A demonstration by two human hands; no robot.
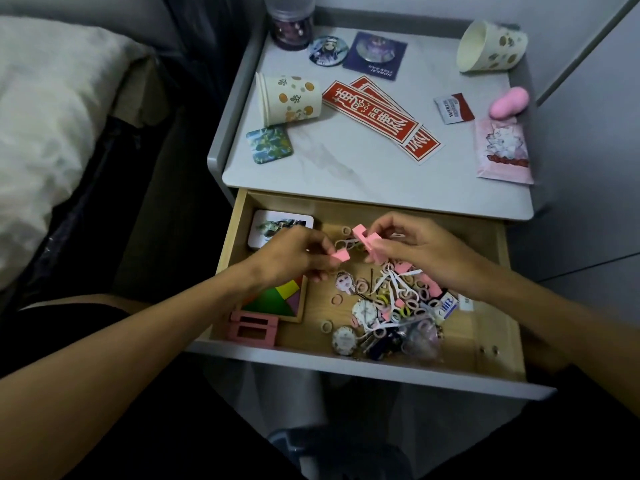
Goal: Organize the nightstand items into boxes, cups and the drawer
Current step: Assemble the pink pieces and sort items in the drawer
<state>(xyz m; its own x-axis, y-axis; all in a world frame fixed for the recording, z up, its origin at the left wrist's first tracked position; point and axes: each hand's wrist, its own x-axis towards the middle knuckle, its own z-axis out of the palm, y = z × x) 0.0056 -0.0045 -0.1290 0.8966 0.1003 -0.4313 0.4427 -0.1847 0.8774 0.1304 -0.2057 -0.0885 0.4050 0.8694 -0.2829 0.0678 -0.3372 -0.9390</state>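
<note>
the left hand [294, 252] has its fingers curled in and pinches a small pink wedge [338, 255] by its near end, thumb against fingertips. just beyond that grip a picture card [277, 226] lies in the open drawer [346, 370]. under the wrist sits a colour puzzle [280, 299], and nearer the body than that, pink frames [252, 329] lie against the front wall.

between the two grips is a thin white looped tool [346, 243]. i cannot tell whether either hand has hold of it or it only lies below.

just right of the wedge, the right hand [419, 251] pinches a pink block [362, 236] with a notch in it, its fingers curled round the right end. wedge and block are close together, but whether they touch i cannot tell. both hang over the drawer, off its floor.

both pink pieces look light and stiff, probably plastic or foam, with flat faces. a fingertip pinch across the flat sides should do, since there is little weight to fight. being so small, they could twist or flick out of a loose pinch.

below the right grip lies a heap [398, 306] of hair rings, clips and badges, loose and tangled. a single thing is best lifted out by a free end.

well beyond both grips, on the nightstand top [346, 178], a paper cup [291, 98] lies on its side. right of it are red strips [377, 116], and furthest right a second cup [491, 46] lies tipped over.
</note>
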